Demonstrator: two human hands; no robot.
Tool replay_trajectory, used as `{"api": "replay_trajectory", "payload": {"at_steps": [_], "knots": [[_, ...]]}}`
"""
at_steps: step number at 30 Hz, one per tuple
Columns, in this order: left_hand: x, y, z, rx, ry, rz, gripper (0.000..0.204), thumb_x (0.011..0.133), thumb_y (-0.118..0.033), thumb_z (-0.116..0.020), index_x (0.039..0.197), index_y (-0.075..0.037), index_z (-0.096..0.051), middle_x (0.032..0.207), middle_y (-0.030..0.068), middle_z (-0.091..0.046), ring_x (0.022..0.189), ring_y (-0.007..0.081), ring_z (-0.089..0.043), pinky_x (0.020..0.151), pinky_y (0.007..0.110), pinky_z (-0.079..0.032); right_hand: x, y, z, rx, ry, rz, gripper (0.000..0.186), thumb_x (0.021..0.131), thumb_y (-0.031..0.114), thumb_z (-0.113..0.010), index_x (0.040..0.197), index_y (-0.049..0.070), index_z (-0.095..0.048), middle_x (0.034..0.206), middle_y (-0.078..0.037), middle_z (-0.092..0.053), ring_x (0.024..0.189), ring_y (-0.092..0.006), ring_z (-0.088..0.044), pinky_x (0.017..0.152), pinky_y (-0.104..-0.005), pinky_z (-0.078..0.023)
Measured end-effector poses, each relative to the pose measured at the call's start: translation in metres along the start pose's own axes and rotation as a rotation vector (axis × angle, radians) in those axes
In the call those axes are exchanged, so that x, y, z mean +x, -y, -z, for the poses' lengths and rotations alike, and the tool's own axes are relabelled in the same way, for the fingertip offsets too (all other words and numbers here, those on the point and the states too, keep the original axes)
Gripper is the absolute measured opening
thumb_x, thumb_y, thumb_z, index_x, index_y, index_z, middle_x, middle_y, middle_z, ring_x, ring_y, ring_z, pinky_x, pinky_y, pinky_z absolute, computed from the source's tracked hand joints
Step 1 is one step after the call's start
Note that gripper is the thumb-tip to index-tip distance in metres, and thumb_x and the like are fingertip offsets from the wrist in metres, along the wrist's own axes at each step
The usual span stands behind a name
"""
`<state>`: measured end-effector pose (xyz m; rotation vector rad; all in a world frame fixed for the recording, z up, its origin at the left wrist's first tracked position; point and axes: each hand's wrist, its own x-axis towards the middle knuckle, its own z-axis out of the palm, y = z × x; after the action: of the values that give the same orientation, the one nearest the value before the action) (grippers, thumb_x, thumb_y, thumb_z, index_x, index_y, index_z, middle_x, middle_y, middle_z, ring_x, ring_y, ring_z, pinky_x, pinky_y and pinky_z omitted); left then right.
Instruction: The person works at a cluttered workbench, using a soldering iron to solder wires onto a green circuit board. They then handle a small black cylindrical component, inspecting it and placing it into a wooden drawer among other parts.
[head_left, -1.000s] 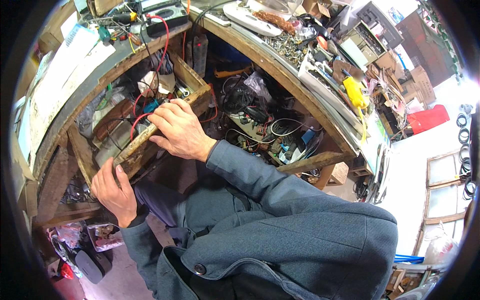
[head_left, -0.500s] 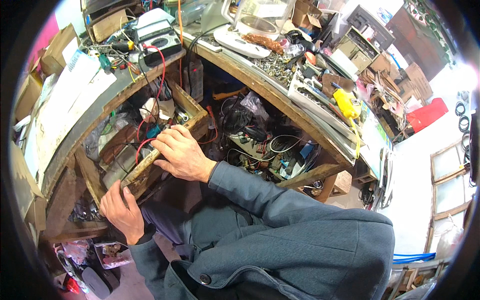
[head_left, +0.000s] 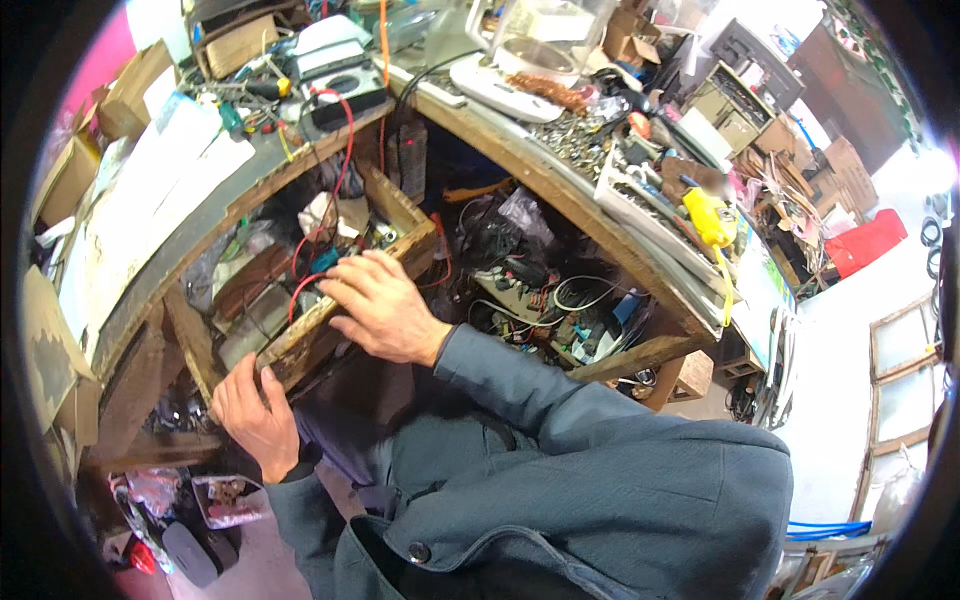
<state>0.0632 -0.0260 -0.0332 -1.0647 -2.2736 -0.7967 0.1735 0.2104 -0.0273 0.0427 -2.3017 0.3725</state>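
Head view, left hand point(head_left: 258, 425) at wooden drawer point(head_left: 303, 350) corner, right hand point(head_left: 390, 312) over rim, apart, grip unclear

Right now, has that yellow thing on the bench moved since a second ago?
No, not visibly. The yellow thing sits in the same spot relative to the bench corner; only the camera's view has shifted.
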Motion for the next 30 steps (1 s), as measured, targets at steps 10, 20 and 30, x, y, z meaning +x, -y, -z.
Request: {"api": "replay_trajectory", "payload": {"at_steps": [10,20,30], "knots": [[0.0,0.002,0.001,-0.022,0.023,0.009,0.027,0.103,-0.018,-0.061,0.123,-0.002,-0.068,0.114,0.0154,-0.07,0.107,0.0356,-0.062,0.099,0.046,-0.044,-0.105,-0.146,0.056,-0.301,-0.177,-0.327,0.011,0.08,0.01,-0.066,0.09,0.005,-0.069,0.092,-0.014,-0.067,0.09,-0.0363,-0.064,0.08,-0.0462,-0.052],[0.004,0.0,0.008,-0.063,0.022,0.021,0.026,0.099,-0.02,-0.066,0.119,-0.003,-0.07,0.109,0.0132,-0.071,0.102,0.0335,-0.064,0.097,0.045,-0.046,-0.212,-0.27,0.135,-0.995,0.682,-1.138,0.024,0.089,0.021,-0.063,0.106,0.017,-0.079,0.113,-0.011,-0.076,0.108,-0.0359,-0.072,0.086,-0.05,-0.059],[-0.001,0.002,0.019,0.016,0.046,0.048,0.027,0.105,-0.019,-0.058,0.123,-0.002,-0.069,0.114,0.0159,-0.07,0.108,0.0362,-0.062,0.102,0.046,-0.043,-0.271,-0.328,0.093,-0.987,0.718,-0.879,0.028,0.095,0.032,-0.058,0.1,0.014,-0.078,0.106,-0.011,-0.072,0.108,-0.0364,-0.067,0.086,-0.0554,-0.051]]}}
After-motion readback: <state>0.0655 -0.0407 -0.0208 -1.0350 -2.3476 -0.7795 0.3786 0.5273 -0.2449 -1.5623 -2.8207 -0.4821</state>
